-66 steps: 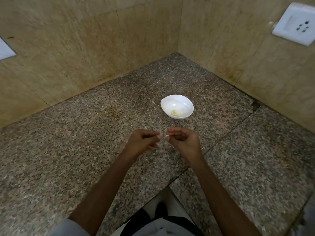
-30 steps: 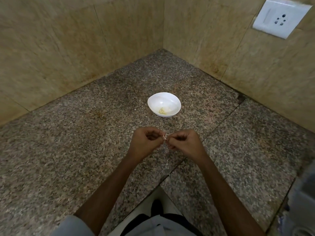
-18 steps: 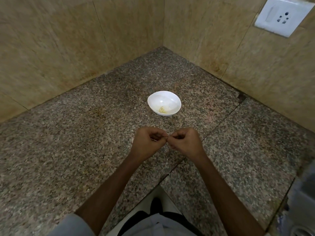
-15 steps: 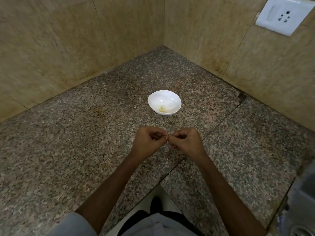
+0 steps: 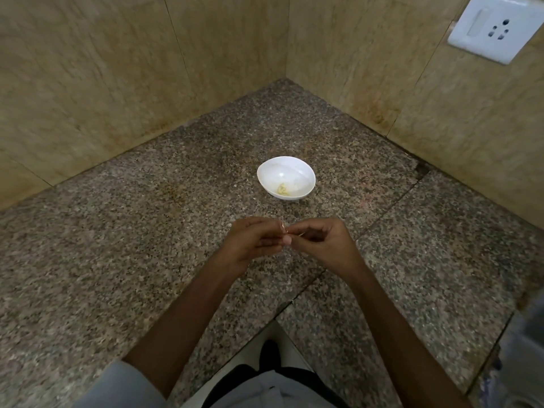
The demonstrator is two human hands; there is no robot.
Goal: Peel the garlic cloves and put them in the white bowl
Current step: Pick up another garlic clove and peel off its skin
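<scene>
The left hand [image 5: 253, 242] and right hand [image 5: 321, 245] kept a pinching grip on the garlic clove [image 5: 288, 235]; its skin [image 5: 283, 225] had lifted (peeling progressing).

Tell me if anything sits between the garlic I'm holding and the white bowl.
Nothing visible does. The left hand and right hand pinch the garlic clove together, and only counter lies between it and the white bowl.

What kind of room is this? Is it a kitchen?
Probably a kitchen corner: a speckled stone counter meets tiled walls with a wall socket, a white bowl sits on it, and the left hand and right hand pinch a small garlic clove.
</scene>
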